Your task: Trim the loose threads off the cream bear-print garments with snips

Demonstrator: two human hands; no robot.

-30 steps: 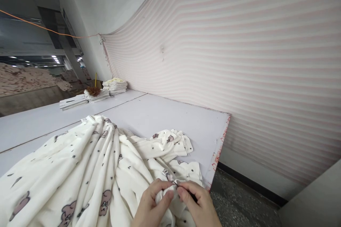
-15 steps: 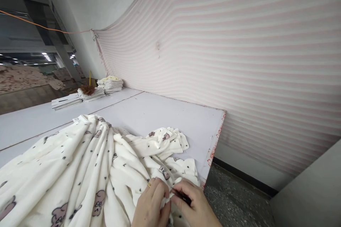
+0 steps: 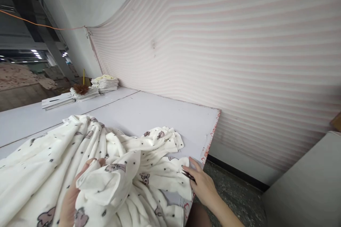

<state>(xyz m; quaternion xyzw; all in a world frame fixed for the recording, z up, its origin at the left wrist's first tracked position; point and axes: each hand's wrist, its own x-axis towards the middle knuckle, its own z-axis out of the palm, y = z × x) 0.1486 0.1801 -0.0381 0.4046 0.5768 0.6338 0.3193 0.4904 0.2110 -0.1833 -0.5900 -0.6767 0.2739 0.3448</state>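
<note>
White plush fabric (image 3: 66, 149) printed with bears and small dark spots lies heaped in folds over the near part of the table. My left hand (image 3: 70, 193) is closed on a bunched, lifted part of it at the lower left; the cloth hides some of the fingers. At the table's right edge, my right hand (image 3: 201, 182) keeps small dark thread snips (image 3: 188, 175) in its palm, their points showing. Its fingertips touch the scalloped edge of the fabric there.
The pale table (image 3: 170, 110) ends on the right in a red-patterned edge. Stacks of folded white cloth (image 3: 105, 84) and a brown tuft (image 3: 80, 88) stand at the far left. A pink-striped sheet (image 3: 226, 60) hangs along the wall. A grey panel (image 3: 306, 181) stands at right.
My hands were together at the fabric's near edge and have parted. The left moved left, lifting a bunch of cloth; the right moved slightly up and right to another edge, still with the snips.
</note>
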